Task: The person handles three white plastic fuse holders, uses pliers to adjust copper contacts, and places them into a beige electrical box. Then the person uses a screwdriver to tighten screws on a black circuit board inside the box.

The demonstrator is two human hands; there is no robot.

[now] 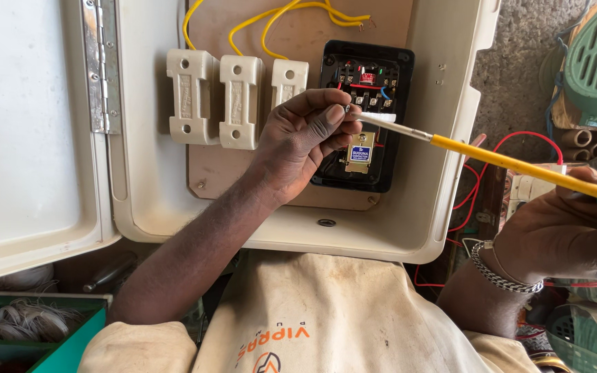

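Two bare forearms, no sleeves reaching the wrists. Left hand (305, 141) without rings or watch. Right hand (568, 235) at the right edge, with a silver chain-link bracelet (495, 273) at the wrist. Cream short-sleeved shirt (340, 311) across the near centre, creased and lightly soiled, with orange lettering and a small orange-and-dark emblem on the chest. Nails short, unpainted.

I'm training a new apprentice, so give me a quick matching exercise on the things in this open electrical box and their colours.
Things:
1. screwdriver shaft sleeve
2. three fuse carriers
3. contactor housing
4. loose wires at the top of the enclosure

Colours:
A. black
B. yellow, looped and unconnected at the ends
C. cream
D. yellow, with a green handle

Pairs: 1-D, 2-C, 3-A, 4-B
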